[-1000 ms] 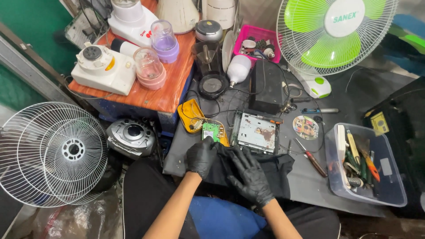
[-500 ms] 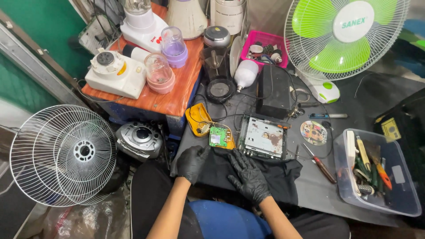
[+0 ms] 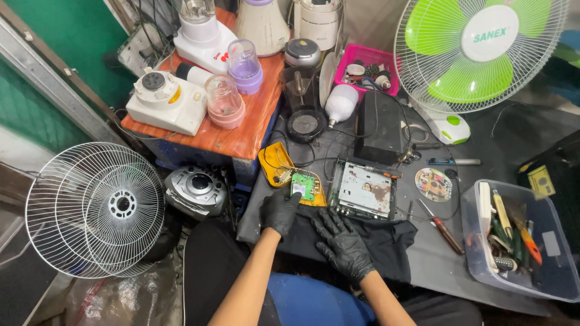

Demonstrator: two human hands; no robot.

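Both my hands wear black gloves. My left hand (image 3: 279,211) rests on the near edge of the dark table, its fingertips touching a small green circuit board (image 3: 302,186) that lies on a yellow casing (image 3: 275,163). My right hand (image 3: 343,244) lies flat with fingers spread on a black cloth (image 3: 393,247), just below an opened metal device with a white board inside (image 3: 364,189). Neither hand grips anything.
A clear tub of tools (image 3: 524,241) stands at the right, a screwdriver (image 3: 441,226) and disc (image 3: 433,184) beside it. A green-bladed fan (image 3: 477,51) stands behind. An orange shelf (image 3: 248,127) holds blender parts; a white fan guard (image 3: 93,208) leans left. A black box (image 3: 379,127) sits mid-table.
The view has shifted, so everything sits further right and lower in the frame. My hands have stayed in about the same place by the green board and the cloth.
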